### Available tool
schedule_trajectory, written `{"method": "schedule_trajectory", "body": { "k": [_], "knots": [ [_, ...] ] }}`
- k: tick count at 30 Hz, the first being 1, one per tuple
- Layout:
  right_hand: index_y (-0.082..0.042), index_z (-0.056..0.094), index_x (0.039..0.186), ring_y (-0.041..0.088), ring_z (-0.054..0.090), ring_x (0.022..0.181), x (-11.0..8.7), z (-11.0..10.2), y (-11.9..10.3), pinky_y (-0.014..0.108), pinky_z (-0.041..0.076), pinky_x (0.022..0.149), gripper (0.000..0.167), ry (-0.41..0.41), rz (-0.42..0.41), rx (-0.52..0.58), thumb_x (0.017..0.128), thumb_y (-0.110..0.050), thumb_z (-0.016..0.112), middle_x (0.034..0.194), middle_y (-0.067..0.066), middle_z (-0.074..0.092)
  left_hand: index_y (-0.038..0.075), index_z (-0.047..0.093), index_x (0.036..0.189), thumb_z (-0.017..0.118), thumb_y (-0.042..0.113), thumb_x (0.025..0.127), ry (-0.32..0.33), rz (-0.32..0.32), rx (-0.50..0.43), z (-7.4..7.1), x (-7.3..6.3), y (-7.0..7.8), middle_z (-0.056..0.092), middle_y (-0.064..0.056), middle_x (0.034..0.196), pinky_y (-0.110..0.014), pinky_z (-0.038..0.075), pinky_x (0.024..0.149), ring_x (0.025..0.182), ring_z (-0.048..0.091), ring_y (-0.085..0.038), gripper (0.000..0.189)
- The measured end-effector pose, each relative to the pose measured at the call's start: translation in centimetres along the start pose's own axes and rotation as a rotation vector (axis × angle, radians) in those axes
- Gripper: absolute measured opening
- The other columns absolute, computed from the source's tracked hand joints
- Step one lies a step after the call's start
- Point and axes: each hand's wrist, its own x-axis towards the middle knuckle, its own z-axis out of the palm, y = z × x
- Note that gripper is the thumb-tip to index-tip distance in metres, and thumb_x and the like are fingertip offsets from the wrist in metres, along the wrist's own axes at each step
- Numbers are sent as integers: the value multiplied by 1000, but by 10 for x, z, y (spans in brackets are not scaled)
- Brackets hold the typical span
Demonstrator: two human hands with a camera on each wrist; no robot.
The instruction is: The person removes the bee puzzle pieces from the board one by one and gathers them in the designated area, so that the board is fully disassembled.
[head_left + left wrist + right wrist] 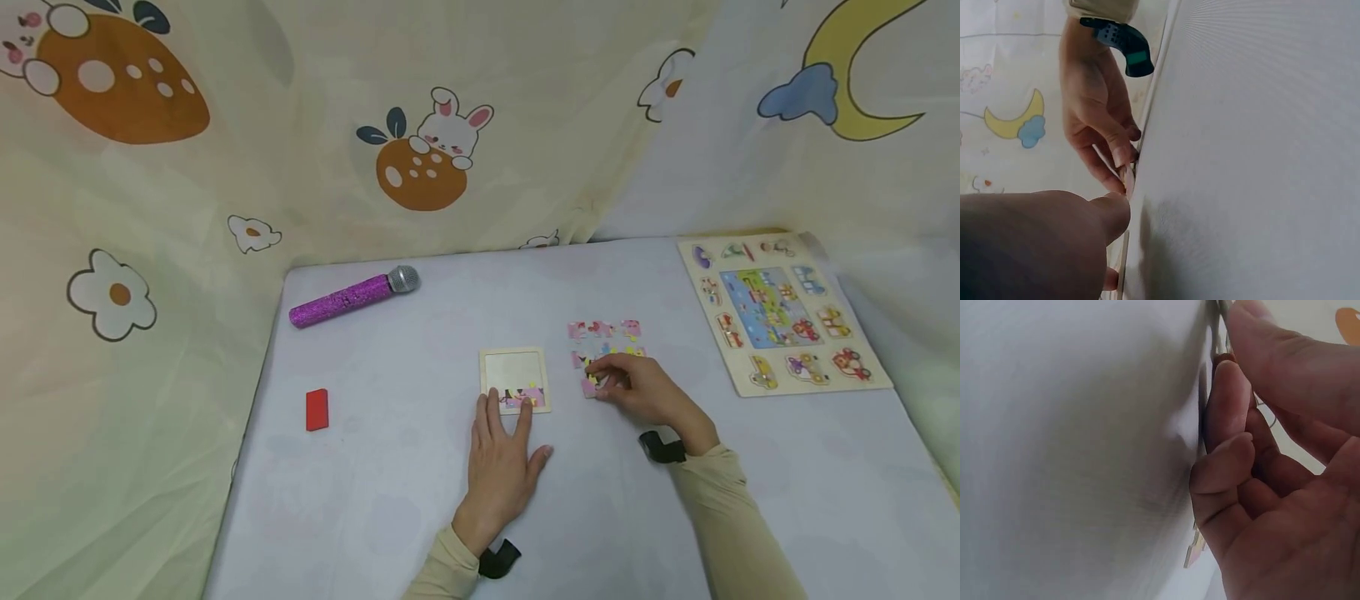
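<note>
A small square puzzle frame (513, 354) lies on the table, with several joined pink jigsaw pieces (532, 397) along its near side. My left hand (498, 467) rests on the frame's near edge with its fingers outstretched, fingertips touching the edge and pieces. To the right, my right hand (648, 392) pinches a jigsaw piece (1129, 181) between thumb and fingers, low over the table. Loose pink jigsaw pieces (600, 329) lie in rows just beyond that hand, which partly covers them. In the right wrist view, the right hand's fingers (1229, 403) hide most of the piece.
A purple glittery microphone (348, 300) lies at the back left, and a red block (317, 410) nearer on the left. At the right lies a large picture puzzle board (783, 312). A printed curtain (300, 125) hangs behind the white table (390, 492).
</note>
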Motion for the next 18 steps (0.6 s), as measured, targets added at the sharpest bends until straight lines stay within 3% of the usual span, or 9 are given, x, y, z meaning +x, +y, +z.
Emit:
{"method": "schedule_trajectory", "body": {
  "k": [8,18],
  "knots": [
    [-5,75,117,10,62,81,3,3,-1,24,53,73,33,12,-11,-32,86,-4,87,107,7,77,12,47,160,72,49,99,-36,6,55,-2,-1,-2,19,-38,167,-61,34,119,156,19,-54,76],
    [-5,76,117,11,61,81,4,2,-3,27,53,73,32,17,-30,-52,86,-6,87,108,8,77,21,42,164,69,52,100,-73,15,48,-3,-3,-3,14,-38,169,-62,32,120,158,16,-55,77]
  ]
}}
